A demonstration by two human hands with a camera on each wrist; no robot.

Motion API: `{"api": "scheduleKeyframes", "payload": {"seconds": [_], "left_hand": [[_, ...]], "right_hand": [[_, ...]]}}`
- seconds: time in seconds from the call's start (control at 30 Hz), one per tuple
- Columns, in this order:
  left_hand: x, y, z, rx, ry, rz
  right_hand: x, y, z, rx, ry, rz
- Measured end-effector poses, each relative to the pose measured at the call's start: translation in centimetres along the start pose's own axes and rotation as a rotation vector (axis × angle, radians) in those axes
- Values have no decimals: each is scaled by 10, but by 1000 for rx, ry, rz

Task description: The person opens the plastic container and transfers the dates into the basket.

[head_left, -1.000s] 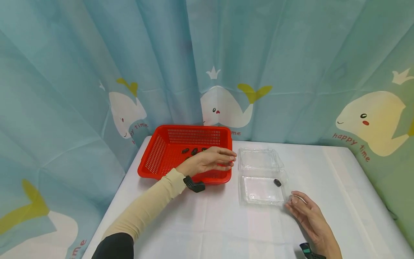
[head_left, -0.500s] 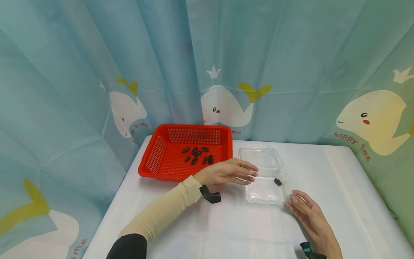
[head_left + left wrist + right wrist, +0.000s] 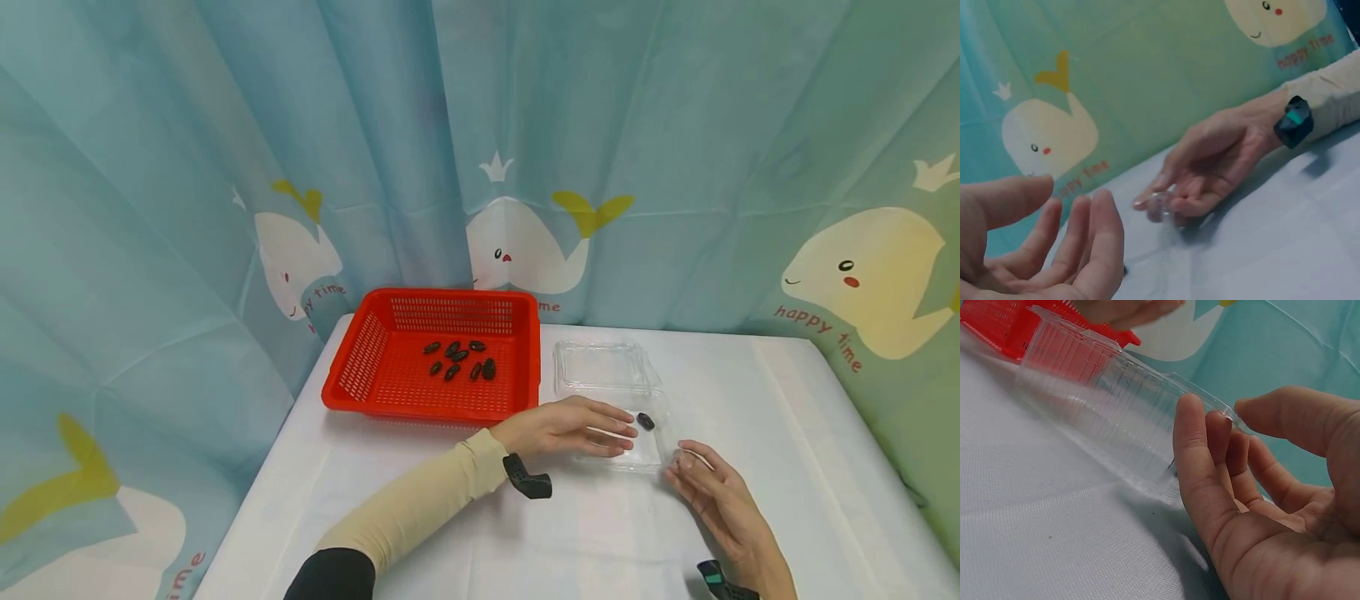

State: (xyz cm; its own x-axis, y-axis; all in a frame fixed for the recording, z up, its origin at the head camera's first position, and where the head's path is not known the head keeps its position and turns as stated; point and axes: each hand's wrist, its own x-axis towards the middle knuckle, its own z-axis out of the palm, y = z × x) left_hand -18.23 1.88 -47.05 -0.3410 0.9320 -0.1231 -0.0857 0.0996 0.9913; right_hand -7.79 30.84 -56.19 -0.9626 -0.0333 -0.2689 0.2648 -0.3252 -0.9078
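Observation:
A hinged clear plastic container stands with its lid folded back, away from me. One dark oval piece resembling a date lies inside its tray. My left hand hovers over the tray's left half, its fingers pointing toward that piece. In the left wrist view, its thumb and fingers curve loosely, with nothing visible between them. My right hand pinches the rim at the container's near right corner between thumb and fingers.
A red perforated plastic basket stands at the back left, left of the container. Several dark date-like pieces lie in it. A white cloth covers the table, and a whale-print curtain hangs behind and at both sides.
My left hand has moved right, from over the red basket to over the container's tray, uncovering the pieces in the basket. The right hand keeps its place at the container's corner.

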Motion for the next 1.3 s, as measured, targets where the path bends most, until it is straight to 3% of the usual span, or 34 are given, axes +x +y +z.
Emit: {"api": "scheduleKeyframes", "payload": {"seconds": [0.07, 0.1, 0.17, 0.3, 0.43, 0.53, 0.6, 0.67, 0.77, 0.9, 1.1, 1.3], "left_hand": [[2, -5, 0, 326, -32, 128], [4, -7, 0, 397, -34, 153], [8, -11, 0, 637, -13, 238], [19, -15, 7, 525, 1, 221], [29, -17, 14, 511, 22, 218], [38, -17, 20, 425, 85, 118], [45, -17, 24, 135, 169, -64], [52, -17, 29, -194, 321, -215], [59, -18, 33, -519, 543, -341], [64, -25, 31, -501, 608, -363], [68, -35, 23, -439, 603, -370], [77, -35, 26, -375, 614, -376]], "right_hand": [[0, 0, -1, 9, -8, -1], [0, 0, -1, 12, -9, 1], [0, 0, -1, 17, -9, 6], [-1, -1, -1, 15, -2, 11], [0, -1, 0, 6, 10, 14], [0, -1, 0, -1, 13, 18], [1, -1, 0, -4, 10, 17], [1, 0, 0, -5, 7, 10], [1, 0, -1, -3, 5, 4], [0, 0, -1, -5, 11, 12], [1, 0, 0, -10, 10, 18], [1, 1, -1, -4, -3, 4]]}}
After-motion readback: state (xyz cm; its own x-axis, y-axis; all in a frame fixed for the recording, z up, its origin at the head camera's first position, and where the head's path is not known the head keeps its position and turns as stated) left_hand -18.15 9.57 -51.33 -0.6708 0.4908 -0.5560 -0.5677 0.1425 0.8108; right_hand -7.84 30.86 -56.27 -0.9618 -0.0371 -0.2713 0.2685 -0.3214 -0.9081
